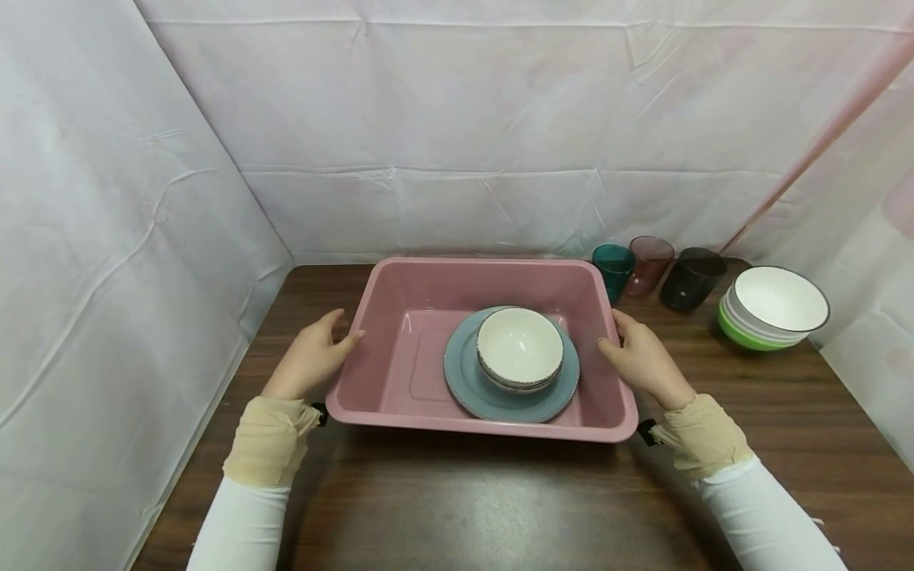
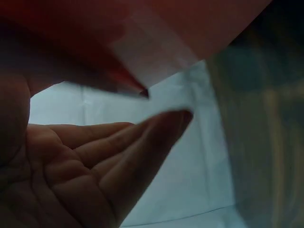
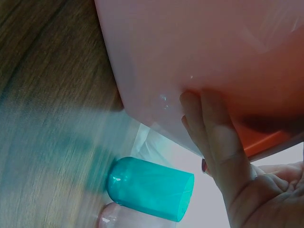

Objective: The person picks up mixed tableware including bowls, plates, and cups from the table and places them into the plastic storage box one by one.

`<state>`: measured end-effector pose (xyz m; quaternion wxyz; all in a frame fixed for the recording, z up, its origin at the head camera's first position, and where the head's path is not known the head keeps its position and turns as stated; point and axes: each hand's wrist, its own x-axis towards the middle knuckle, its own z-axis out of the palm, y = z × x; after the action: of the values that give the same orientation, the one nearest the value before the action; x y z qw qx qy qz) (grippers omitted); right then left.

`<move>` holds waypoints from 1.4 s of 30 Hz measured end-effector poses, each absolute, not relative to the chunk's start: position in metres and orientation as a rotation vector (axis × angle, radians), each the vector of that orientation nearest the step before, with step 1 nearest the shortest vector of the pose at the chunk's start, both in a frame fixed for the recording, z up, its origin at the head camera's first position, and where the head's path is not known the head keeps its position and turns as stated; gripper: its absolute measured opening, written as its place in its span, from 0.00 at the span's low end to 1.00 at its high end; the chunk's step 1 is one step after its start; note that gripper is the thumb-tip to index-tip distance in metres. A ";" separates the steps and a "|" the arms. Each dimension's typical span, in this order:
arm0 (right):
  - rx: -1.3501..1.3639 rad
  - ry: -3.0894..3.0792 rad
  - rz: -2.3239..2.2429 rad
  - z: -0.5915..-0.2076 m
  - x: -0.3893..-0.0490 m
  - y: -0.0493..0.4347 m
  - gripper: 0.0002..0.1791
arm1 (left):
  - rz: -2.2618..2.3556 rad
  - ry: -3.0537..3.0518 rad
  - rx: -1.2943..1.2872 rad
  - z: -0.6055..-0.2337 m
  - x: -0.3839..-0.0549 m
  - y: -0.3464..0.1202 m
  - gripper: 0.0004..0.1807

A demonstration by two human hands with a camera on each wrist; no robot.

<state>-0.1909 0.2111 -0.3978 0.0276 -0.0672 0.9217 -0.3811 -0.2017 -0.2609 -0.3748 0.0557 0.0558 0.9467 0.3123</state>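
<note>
so the right hand (image 1: 646,361) had the pink tub (image 1: 457,423) pinched at its right end, thumb hooked over the rim and fingers laid along the outer wall. the left hand (image 1: 310,357) was held pretty wide at the other end: thumb at the rim, fingers extended and, going by the left wrist view, clear of the wall. the tub sat between the two, near the middle of the table (image 1: 485,507); whether its base was fully resting couldn't be told.

the step in hand looked like the tub being taken hold of, or let go of, at both ends. for any lift, a firmer left-hand grip would probably be called for, and a level carry, as the load was bunched toward the right.

inside, a round blue-grey plate (image 1: 462,373) with a speckled edge was topped by a glossy cream bowl (image 1: 520,345), apparently nested in another. the tub itself was smooth, shiny plastic with rounded corners.

farther out, see-through tumblers were lined up past the right back corner: teal (image 1: 614,274), rosy (image 1: 648,266) and smoky dark (image 1: 691,279). beyond those, white bowls (image 1: 778,297) were stacked over a lime-green one (image 1: 746,337). dark wood grain was seen underneath, with creased pale cloth (image 1: 457,119) hung behind.
</note>
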 end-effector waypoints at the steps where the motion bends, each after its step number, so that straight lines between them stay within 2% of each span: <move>1: -0.205 2.845 -1.178 -0.398 -0.191 0.211 0.32 | 0.970 2.862 0.160 -0.381 -0.201 -0.261 0.40; 12: -0.203 2.832 -1.200 -0.398 -0.191 0.212 0.31 | 1.078 2.875 0.133 -0.402 -0.200 -0.257 0.25; 22: -0.229 2.813 -1.216 -0.397 -0.191 0.216 0.31 | 1.071 2.880 0.122 -0.399 -0.200 -0.254 0.25; 32: -0.185 2.939 -1.293 -0.368 -0.192 0.238 0.40 | 1.069 2.906 0.111 -0.401 -0.199 -0.255 0.24; 36: -0.062 3.035 -1.372 -0.353 -0.191 0.263 0.40 | 1.075 2.901 0.098 -0.403 -0.199 -0.254 0.24; 42: 0.296 3.097 -1.463 -0.337 -0.191 0.300 0.41 | 1.081 2.905 0.099 -0.403 -0.200 -0.254 0.24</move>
<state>-0.1905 0.2995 -0.3365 -0.1478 0.0851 0.8909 -0.4209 -0.1999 -0.2542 -0.4031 0.0200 0.0318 0.9365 0.3485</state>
